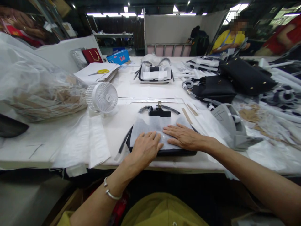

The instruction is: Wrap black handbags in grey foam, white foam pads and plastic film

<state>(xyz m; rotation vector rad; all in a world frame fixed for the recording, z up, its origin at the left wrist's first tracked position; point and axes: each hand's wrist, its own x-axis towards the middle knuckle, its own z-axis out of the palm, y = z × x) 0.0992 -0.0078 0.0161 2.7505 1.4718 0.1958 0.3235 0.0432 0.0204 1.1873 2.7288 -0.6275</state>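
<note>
A black handbag (176, 153) lies flat at the near edge of the table, mostly covered by a sheet of white tissue paper (145, 124). My left hand (147, 146) rests on the paper's left half with its fingers stretched out. On the right half, my right hand (183, 136) lies flat, fingers spread and pointing left. Beyond the paper shows a black flap strap (160, 112) with a metal clasp (160, 104) at its tip. A wrapped handle (172, 109) curves behind it, and a strap end (124, 141) sticks out at the left.
A white fan (102, 97) and a plastic sack (42, 91) stand left. Yellow scissors (102, 71) lie on papers. Another wrapped bag (155, 73) sits farther back. To the right are a grey tape dispenser (231, 125) and black bags (246, 77). A person in yellow (228, 40) works across the table.
</note>
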